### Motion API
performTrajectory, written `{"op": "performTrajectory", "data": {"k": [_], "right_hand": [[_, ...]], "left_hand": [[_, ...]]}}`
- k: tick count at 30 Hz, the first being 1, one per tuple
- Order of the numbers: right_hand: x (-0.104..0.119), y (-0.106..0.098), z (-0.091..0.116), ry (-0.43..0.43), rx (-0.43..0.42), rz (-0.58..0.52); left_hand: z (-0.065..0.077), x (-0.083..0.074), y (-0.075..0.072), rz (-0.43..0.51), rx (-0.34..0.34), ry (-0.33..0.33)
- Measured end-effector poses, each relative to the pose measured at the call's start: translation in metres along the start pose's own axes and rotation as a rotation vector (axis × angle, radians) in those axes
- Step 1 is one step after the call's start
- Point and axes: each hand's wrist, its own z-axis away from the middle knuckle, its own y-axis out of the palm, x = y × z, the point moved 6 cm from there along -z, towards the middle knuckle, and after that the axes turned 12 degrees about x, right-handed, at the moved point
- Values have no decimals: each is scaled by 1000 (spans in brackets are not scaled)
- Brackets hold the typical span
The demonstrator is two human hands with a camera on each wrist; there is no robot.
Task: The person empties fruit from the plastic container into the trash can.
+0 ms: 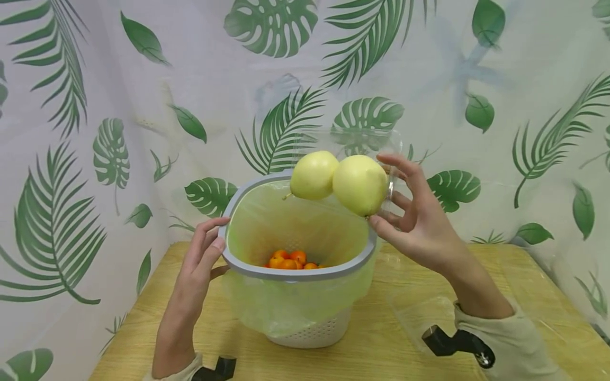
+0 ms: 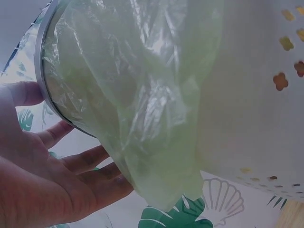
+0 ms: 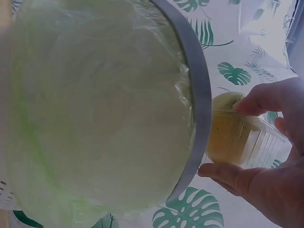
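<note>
A white perforated waste bin (image 1: 314,333) with a grey rim (image 1: 295,274) stands on the table, lined with a pale green plastic bag (image 1: 295,301) folded over that rim. Several small orange citrus fruits (image 1: 288,263) lie inside. My left hand (image 1: 193,270) grips the rim at its left side, thumb and fingers on either side in the left wrist view. Above the bin's right side, my right hand (image 1: 424,222) holds a clear plastic tray (image 3: 266,142) tipped towards the opening. Two yellow-green pears (image 1: 312,177) are in front of the tray, the right one (image 1: 359,185) near my fingers.
On the wooden table (image 1: 376,344), a clear plastic piece (image 1: 429,312) lies to the right of the bin, partly behind my right sleeve. A leaf-patterned sheet (image 1: 157,90) hangs close behind and along the left side.
</note>
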Motion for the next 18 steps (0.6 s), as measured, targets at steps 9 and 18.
{"op": "performTrajectory", "data": {"k": [9, 18], "right_hand": [[2, 10, 1, -58, 43, 190], [-1, 16, 3, -79, 70, 308]], "left_hand": [[-1, 3, -1, -2, 3, 2], [0, 3, -1, 1, 7, -3]]}}
